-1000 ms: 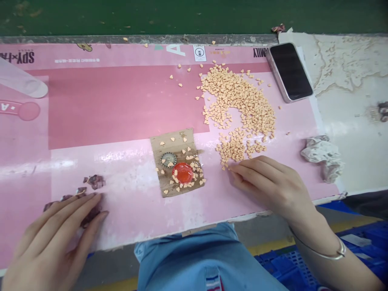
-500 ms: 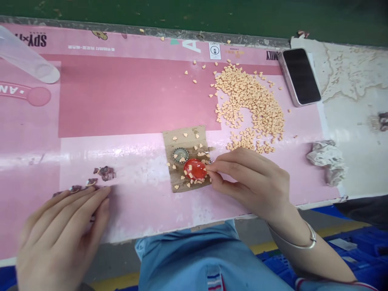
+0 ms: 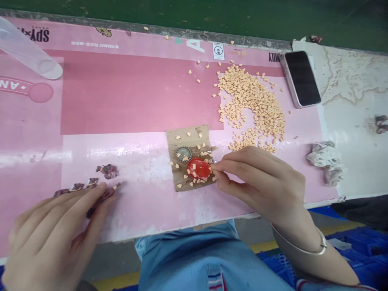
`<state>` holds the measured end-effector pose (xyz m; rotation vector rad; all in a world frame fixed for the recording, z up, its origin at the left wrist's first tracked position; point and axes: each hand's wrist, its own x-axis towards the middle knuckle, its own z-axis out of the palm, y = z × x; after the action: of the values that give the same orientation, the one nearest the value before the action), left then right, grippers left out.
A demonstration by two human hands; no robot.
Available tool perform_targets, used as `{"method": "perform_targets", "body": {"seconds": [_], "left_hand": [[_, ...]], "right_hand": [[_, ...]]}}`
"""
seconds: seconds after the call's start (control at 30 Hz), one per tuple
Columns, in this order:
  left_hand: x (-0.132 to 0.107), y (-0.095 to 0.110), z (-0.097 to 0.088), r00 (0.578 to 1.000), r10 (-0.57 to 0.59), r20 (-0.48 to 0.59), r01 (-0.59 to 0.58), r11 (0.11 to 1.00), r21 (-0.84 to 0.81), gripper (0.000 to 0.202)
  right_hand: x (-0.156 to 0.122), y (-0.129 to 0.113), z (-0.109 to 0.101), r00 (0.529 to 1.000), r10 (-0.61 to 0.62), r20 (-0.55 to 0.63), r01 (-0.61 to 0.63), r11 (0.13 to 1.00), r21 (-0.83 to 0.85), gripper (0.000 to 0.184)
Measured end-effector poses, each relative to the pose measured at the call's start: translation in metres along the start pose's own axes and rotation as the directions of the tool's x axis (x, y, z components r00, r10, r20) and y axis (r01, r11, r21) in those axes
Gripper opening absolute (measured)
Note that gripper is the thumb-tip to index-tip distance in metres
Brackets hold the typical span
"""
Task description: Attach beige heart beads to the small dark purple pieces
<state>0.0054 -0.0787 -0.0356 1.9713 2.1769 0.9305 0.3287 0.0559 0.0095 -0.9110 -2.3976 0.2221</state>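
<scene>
My right hand point(image 3: 260, 184) is closed in a pinch, with a tiny tan piece point(image 3: 210, 168) at its fingertips beside the red oval dish point(image 3: 198, 167). Several similar tan pieces lie in and around that dish, on a brown cardboard square point(image 3: 172, 141). A metal bottle cap point(image 3: 184, 154) sits there too. Between the thumb and forefinger of my left hand point(image 3: 57, 226) is a small dark brown figure point(image 3: 104, 197) with a light band near its tip. Other brown figures point(image 3: 107, 171) lie in a row beyond the fingers, some partly hidden by them.
A spread pile of tan pieces point(image 3: 254, 99) covers the table's right middle. Beyond it lie a phone point(image 3: 302, 79) and a crumpled white cloth point(image 3: 325, 161). A clear plastic strip point(image 3: 33, 52) is at the far left. Blue crates point(image 3: 357, 246) stand below the table edge.
My left thumb and forefinger have parted from the table slightly, and the brown figure between them now shows. My right hand keeps its pinch by the red dish. The view has shifted slightly.
</scene>
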Motion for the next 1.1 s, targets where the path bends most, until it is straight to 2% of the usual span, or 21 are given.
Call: {"method": "perform_targets", "body": {"seconds": [0.03,0.13,0.23,0.3,0.4,0.47,0.53,0.6,0.7,0.93,1.1], "left_hand": [[0.001,0.009,0.001,0.999,-0.015,-0.035,0.014,0.999,-0.036,0.052],[0.006,0.042,0.007,0.996,0.045,-0.081,-0.062,0.971,-0.230,0.056],[0.010,0.076,0.018,0.997,-0.043,-0.062,0.006,0.859,-0.512,0.048],[0.012,0.093,0.027,0.995,-0.099,-0.006,0.068,0.724,-0.686,0.039],[0.015,0.109,0.037,0.972,-0.141,0.188,0.232,0.454,-0.860,0.021],[0.018,0.116,0.039,0.920,-0.159,0.358,0.388,0.233,-0.892,0.009],[0.020,0.121,0.040,0.853,-0.158,0.498,0.509,0.038,-0.860,0.011],[0.021,0.126,0.040,0.794,-0.175,0.582,0.581,-0.062,-0.812,0.015],[0.019,0.130,0.040,0.751,-0.207,0.627,0.622,-0.098,-0.777,0.016],[0.017,0.132,0.040,0.720,-0.195,0.666,0.660,-0.102,-0.744,0.016],[0.018,0.135,0.036,0.703,-0.192,0.685,0.673,-0.132,-0.728,0.015]], "right_hand": [[0.000,-0.001,-0.002,1.000,0.005,-0.012,-0.005,1.000,0.006,0.019],[0.001,-0.004,-0.005,0.998,0.052,-0.048,-0.049,0.997,0.059,0.023],[0.000,-0.008,-0.005,0.989,0.121,-0.089,-0.108,0.984,0.141,0.025],[-0.002,-0.011,-0.003,0.980,0.162,-0.113,-0.140,0.973,0.184,0.024],[-0.004,-0.014,-0.002,0.970,0.214,-0.119,-0.180,0.954,0.241,0.023],[-0.004,-0.016,-0.003,0.973,0.199,-0.115,-0.161,0.948,0.276,0.021],[-0.003,-0.019,-0.007,0.989,0.120,-0.090,-0.088,0.950,0.300,0.019],[-0.001,-0.022,-0.009,0.998,0.036,-0.051,-0.018,0.948,0.318,0.016],[0.000,-0.025,-0.010,0.999,0.014,-0.043,0.002,0.939,0.343,0.015],[-0.001,-0.025,-0.002,0.997,0.018,-0.070,0.012,0.915,0.404,0.015],[-0.005,-0.028,-0.002,0.999,0.014,-0.041,0.001,0.935,0.355,0.014]]}}
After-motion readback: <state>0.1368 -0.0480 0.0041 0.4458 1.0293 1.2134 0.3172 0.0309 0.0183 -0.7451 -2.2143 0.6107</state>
